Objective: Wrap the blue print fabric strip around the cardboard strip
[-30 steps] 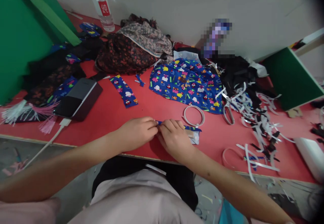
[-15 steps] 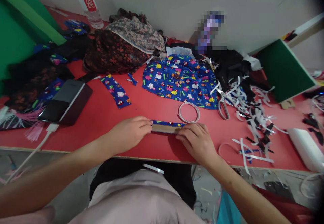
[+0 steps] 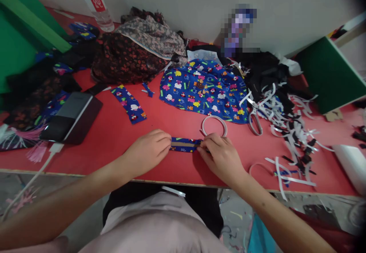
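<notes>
Between my two hands a narrow strip of blue cartoon-print fabric (image 3: 185, 149) lies on the red table, its edges folded inward over a tan band that shows along the middle. My left hand (image 3: 151, 148) pinches the strip's left end, fingers closed. At the right end my right hand (image 3: 219, 152) grips it between thumb and fingers, hiding that end. Just behind the right hand lies a pale ring-shaped roll (image 3: 214, 122). A second blue print strip (image 3: 129, 104) lies flat farther back on the left. Behind the ring spreads a larger blue print cloth (image 3: 203, 89).
Scissors (image 3: 255, 120) lie right of the cloth, beside a heap of white and black scraps (image 3: 297, 131). Left are a dark device on a box (image 3: 71, 115) with a white cable, a floral fabric bundle (image 3: 126, 58) and a water bottle (image 3: 100, 10). A green bin (image 3: 328, 73) stands right.
The strip's near edge has been folded up over the tan band, so blue print now shows on both sides of it. My hands still hold both ends.
</notes>
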{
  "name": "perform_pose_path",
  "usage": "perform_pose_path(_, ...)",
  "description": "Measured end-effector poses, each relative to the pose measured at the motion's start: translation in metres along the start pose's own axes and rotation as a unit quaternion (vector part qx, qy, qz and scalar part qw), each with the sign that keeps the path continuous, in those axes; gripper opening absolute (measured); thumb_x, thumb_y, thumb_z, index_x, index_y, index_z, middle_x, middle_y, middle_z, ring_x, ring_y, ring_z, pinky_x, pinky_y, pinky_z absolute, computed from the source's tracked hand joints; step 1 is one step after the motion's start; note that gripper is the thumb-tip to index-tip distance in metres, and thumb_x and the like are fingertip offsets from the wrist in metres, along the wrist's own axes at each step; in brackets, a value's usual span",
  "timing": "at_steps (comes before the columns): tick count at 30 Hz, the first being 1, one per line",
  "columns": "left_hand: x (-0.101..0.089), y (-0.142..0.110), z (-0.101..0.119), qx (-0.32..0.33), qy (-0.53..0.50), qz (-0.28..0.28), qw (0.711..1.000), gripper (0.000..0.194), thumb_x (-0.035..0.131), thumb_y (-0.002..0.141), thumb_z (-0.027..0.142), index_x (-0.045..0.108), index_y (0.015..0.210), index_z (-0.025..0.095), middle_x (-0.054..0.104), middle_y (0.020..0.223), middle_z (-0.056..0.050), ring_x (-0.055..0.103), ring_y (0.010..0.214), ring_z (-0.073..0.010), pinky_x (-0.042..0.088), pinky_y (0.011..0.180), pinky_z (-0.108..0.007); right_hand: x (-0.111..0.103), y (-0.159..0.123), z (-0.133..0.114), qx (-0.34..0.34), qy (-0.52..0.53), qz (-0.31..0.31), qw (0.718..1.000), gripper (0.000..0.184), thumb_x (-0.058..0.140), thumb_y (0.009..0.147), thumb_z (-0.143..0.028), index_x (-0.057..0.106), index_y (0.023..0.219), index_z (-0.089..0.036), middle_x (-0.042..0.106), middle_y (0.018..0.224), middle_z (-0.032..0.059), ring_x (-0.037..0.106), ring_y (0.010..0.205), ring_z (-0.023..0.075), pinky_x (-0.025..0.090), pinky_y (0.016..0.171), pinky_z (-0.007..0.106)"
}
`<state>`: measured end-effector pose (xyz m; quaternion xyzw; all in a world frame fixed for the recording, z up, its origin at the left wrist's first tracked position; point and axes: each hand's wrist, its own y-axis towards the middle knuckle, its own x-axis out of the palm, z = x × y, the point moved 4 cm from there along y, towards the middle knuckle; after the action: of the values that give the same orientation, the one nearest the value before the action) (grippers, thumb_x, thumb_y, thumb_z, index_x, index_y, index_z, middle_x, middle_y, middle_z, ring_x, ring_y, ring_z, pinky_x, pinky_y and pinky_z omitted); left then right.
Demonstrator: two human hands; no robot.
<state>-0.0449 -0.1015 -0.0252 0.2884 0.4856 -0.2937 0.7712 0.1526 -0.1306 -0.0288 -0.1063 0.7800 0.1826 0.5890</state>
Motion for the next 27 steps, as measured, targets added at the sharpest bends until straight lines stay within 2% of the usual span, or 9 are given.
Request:
perform_pose_path(6, 0.001, 0.005, -0.004, -0.034, -0.039, -0.020, 0.998, 0.018, 0.044, 0.089, 0.013, 0.061, 0.082, 0.014, 0.065, 0.093, -0.007, 0.055, 0.089, -0.0190, 0.047, 0.082, -0.033, 0.001, 0.004, 0.000, -0.002, -0.005, -0.013, 1.000, 0.014, 0.050, 0.089, -0.022, 0.058, 0.078, -0.017, 0.059, 0.084, 0.0059, 0.058, 0.079, 0.0176, 0.039, 0.073, 0.031)
perform_pose_path(12, -0.001, 0.009, -0.007, -0.108, -0.089, -0.044, 0.989, 0.018, 0.047, 0.087, 0.015, 0.055, 0.071, 0.017, 0.058, 0.092, -0.005, 0.051, 0.088, -0.0182, 0.045, 0.080, -0.033, 0.002, 0.008, 0.003, 0.007, 0.010, -0.050, 0.999, 0.013, 0.053, 0.087, -0.022, 0.056, 0.075, -0.017, 0.055, 0.080, 0.0050, 0.055, 0.074, 0.0176, 0.040, 0.073, 0.031)
perform_pose_path(16, -0.004, 0.009, -0.013, -0.175, -0.050, -0.045, 0.982, 0.016, 0.056, 0.082, 0.022, 0.056, 0.067, 0.018, 0.052, 0.092, -0.005, 0.046, 0.089, -0.0213, 0.043, 0.079, -0.039, 0.002, 0.010, 0.004, 0.002, 0.021, -0.060, 0.998, 0.013, 0.054, 0.086, -0.022, 0.055, 0.074, -0.017, 0.054, 0.079, 0.0045, 0.053, 0.070, 0.0174, 0.041, 0.071, 0.031)
perform_pose_path(20, -0.002, 0.011, -0.023, -0.213, -0.008, -0.071, 0.974, 0.018, 0.065, 0.075, 0.033, 0.054, 0.069, 0.019, 0.050, 0.085, -0.004, 0.043, 0.085, -0.0230, 0.040, 0.073, -0.039, 0.002, 0.010, 0.004, 0.006, 0.025, -0.065, 0.998, 0.013, 0.053, 0.086, -0.021, 0.054, 0.073, -0.017, 0.053, 0.079, 0.0050, 0.052, 0.070, 0.0177, 0.041, 0.070, 0.031)
perform_pose_path(24, -0.001, 0.013, -0.032, -0.213, 0.001, -0.087, 0.973, 0.022, 0.067, 0.073, 0.038, 0.054, 0.068, 0.020, 0.051, 0.081, -0.003, 0.044, 0.083, -0.0230, 0.038, 0.070, -0.036, 0.002, 0.011, 0.003, 0.017, 0.040, -0.073, 0.996, 0.011, 0.054, 0.086, -0.019, 0.053, 0.074, -0.017, 0.053, 0.080, 0.0049, 0.052, 0.070, 0.0175, 0.041, 0.069, 0.031)
perform_pose_path(27, -0.009, 0.013, -0.031, -0.186, 0.024, -0.068, 0.980, 0.016, 0.064, 0.076, 0.034, 0.058, 0.070, 0.021, 0.053, 0.078, -0.003, 0.046, 0.081, -0.0223, 0.040, 0.070, -0.036, 0.001, 0.012, 0.004, 0.020, 0.053, -0.076, 0.996, 0.011, 0.054, 0.085, -0.019, 0.053, 0.075, -0.017, 0.053, 0.080, 0.0041, 0.053, 0.070, 0.0168, 0.040, 0.068, 0.030)
